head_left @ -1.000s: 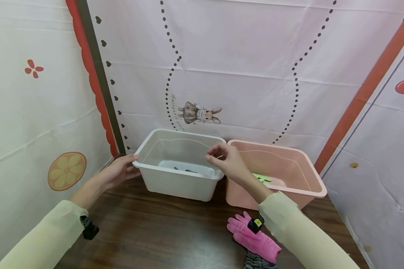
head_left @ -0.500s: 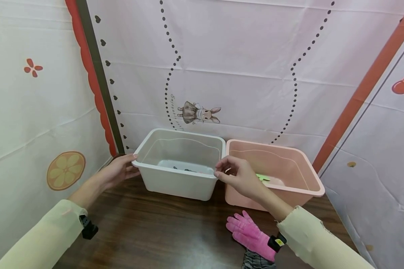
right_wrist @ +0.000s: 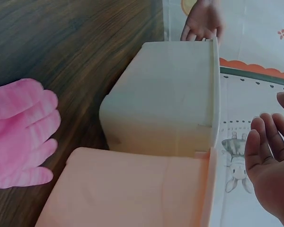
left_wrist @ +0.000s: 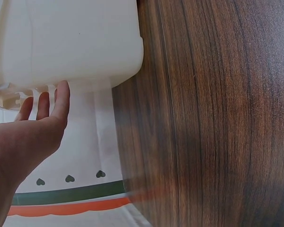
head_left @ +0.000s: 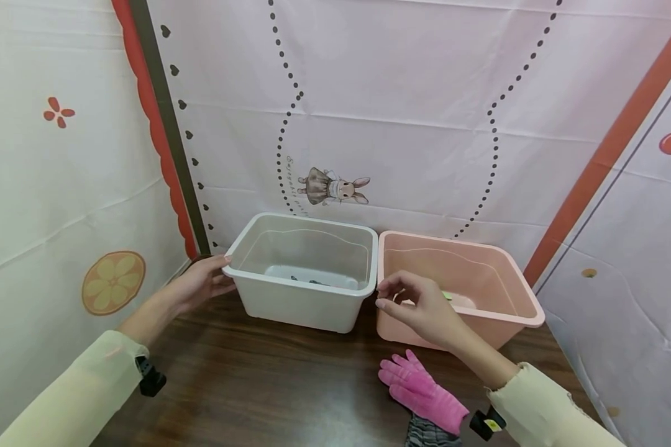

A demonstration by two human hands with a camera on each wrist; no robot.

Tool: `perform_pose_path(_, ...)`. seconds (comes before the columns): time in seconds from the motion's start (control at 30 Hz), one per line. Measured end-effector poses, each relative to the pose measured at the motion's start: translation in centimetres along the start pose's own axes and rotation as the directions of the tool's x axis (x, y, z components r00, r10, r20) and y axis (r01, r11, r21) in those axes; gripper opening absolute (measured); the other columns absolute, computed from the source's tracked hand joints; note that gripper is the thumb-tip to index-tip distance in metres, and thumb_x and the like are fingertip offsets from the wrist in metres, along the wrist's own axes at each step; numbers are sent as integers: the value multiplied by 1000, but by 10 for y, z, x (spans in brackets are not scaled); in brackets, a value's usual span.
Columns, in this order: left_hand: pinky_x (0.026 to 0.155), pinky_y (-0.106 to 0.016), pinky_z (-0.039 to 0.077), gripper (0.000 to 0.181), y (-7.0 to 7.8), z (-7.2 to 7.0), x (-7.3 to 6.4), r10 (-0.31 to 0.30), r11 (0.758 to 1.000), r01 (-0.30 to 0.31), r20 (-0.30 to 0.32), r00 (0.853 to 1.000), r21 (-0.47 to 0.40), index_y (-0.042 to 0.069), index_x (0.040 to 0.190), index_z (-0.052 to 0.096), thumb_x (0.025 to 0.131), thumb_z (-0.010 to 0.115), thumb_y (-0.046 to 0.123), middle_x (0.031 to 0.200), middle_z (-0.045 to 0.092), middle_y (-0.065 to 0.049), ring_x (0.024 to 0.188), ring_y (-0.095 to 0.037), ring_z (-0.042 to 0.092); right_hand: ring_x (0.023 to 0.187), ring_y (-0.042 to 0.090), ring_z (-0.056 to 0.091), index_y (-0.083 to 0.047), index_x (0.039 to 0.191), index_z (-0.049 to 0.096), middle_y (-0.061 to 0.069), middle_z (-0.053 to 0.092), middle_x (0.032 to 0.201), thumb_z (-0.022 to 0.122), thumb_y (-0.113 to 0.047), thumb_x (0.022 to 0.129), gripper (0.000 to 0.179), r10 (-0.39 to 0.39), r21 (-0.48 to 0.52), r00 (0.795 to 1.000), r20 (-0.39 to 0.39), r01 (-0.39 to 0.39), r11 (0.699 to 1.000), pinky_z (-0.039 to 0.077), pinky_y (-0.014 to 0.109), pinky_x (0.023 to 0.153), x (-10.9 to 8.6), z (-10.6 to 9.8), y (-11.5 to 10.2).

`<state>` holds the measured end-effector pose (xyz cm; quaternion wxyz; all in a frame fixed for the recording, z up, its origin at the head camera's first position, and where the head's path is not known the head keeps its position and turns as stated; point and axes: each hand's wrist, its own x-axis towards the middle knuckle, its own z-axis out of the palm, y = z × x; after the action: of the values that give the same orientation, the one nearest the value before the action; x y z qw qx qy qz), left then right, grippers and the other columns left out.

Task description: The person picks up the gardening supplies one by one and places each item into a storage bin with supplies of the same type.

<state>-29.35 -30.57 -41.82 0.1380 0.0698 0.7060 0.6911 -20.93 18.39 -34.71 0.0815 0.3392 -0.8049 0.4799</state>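
Note:
My left hand [head_left: 201,282] holds the left end of the white bin [head_left: 299,308], thumb at the rim and fingers below it against the outer wall. The left wrist view shows those fingertips [left_wrist: 62,90] right at the wall. My right hand [head_left: 423,308] hovers by the near left corner of the salmon-pink bin [head_left: 458,242], its fingers loosely bent with a gap to the thumb. Nothing shows between them in the right wrist view either. Small dark pieces [head_left: 317,282] lie on the white bin's floor. A bright green piece [head_left: 447,296] shows inside the pink bin, partly hidden behind my right hand.
Both bins stand side by side on a dark wood table [head_left: 279,379], close against a printed cloth wall [head_left: 414,167]. A pink glove [head_left: 422,394] with a grey cuff lies in front of the pink bin, near my right forearm. Cloth walls also enclose both sides.
My right hand has moved right and nearer to me, from the white bin's right end to the front of the pink bin. The left hand stays on the white bin.

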Motion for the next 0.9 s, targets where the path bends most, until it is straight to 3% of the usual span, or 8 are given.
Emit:
perform_pose_path(0.53,121,-64,33,67,1,1,1,4,1000,-4,8,1000,10,-1,163,28,115,44,43,160,34,-24,126,-19,59,90,17,70,-15,110,72,0,73,102,79,-7,95,18,40,-31,999,-3,-40,999,61,29,80,-37,-12,21)
perform_pose_path(0.7,121,-63,35,66,1,1,1,19,1000,-20,14,1000,21,0,162,32,114,46,44,156,42,-18,127,-19,60,90,17,70,-15,110,72,2,73,101,79,-7,96,18,38,-44,999,0,-38,998,62,30,78,-46,-15,27)
perform_pose_path(0.9,121,-63,35,67,-1,2,2,15,1000,-15,7,1000,14,-1,163,28,115,44,43,160,36,-22,126,-16,60,90,16,70,-14,112,72,4,74,102,79,-7,96,18,56,-46,998,-16,-57,997,62,30,79,-57,-17,33)
